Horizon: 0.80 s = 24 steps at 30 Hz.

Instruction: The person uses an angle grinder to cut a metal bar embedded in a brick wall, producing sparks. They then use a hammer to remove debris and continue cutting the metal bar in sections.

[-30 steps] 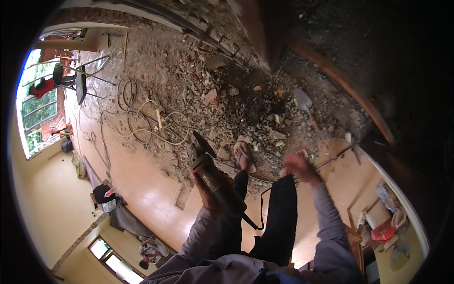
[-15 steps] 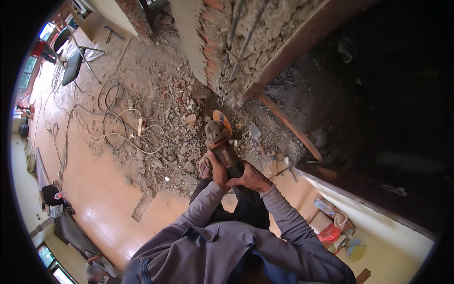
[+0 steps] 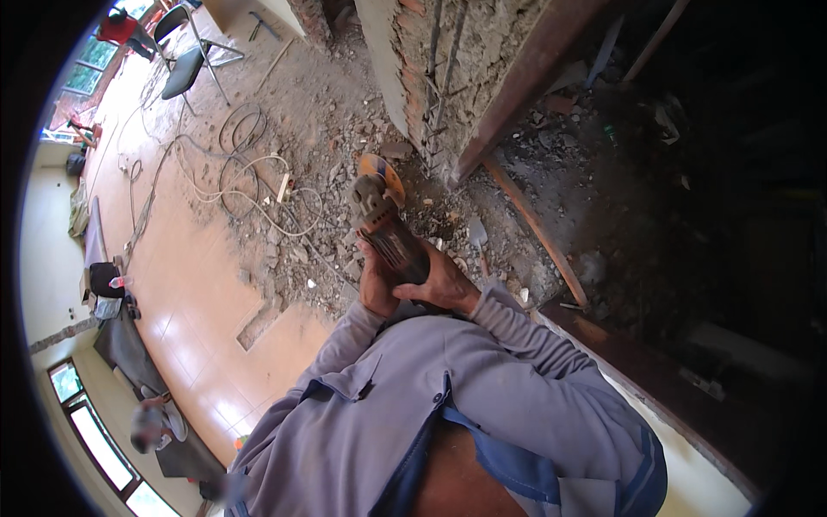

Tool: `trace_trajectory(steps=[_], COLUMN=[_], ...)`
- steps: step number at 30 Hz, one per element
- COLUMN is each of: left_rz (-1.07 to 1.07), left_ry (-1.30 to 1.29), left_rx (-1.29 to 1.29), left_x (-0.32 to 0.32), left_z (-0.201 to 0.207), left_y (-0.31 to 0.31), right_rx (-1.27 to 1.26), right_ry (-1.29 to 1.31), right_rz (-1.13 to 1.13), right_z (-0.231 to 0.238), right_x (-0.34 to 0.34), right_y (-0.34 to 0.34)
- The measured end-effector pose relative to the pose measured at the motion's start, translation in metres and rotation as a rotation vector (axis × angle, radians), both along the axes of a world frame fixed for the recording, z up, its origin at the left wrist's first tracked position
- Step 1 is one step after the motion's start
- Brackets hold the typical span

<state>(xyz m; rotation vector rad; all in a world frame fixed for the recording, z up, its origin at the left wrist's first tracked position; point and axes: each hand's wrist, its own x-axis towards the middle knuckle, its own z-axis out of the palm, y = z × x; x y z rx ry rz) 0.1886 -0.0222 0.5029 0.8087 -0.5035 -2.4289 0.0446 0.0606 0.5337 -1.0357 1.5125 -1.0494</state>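
Observation:
Both hands hold an angle grinder (image 3: 398, 241) in front of my body, with its disc (image 3: 382, 175) toward the broken wall. My left hand (image 3: 376, 284) is wrapped round the left side of the body, just behind the gear head. My right hand (image 3: 444, 280) is closed round the rear of the housing, partly over it. The yellowish disc is tilted and its face shows; it appears to be above the rubble (image 3: 332, 189), apart from the wall (image 3: 413, 77). The grinder's rear end is hidden behind my right hand.
A trowel (image 3: 477, 231) lies in the debris, left of a long wooden strip (image 3: 538, 233). Loops of cable (image 3: 245, 164) cross the floor at left. A folding chair (image 3: 183, 76) stands farther back. One person (image 3: 127, 33) is at the far left, another (image 3: 155, 422) at lower left.
The grinder has swung leftward and tilted, so more of the disc face shows. My hands have come up nearer my chest, still gripping it. The view has shifted too.

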Motion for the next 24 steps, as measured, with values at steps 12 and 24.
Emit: trace_trajectory(steps=[12, 24], left_rz=[0.183, 0.195], left_ry=[0.06, 0.118], left_rx=[-0.094, -0.215], left_x=[-0.012, -0.021], left_z=[0.012, 0.016], left_y=[0.035, 0.04], right_rx=[0.034, -0.028], right_ry=[0.04, 0.084], right_rz=[0.217, 0.228], right_z=[0.0, 0.009], right_x=[-0.03, -0.035], right_y=[0.005, 0.006])
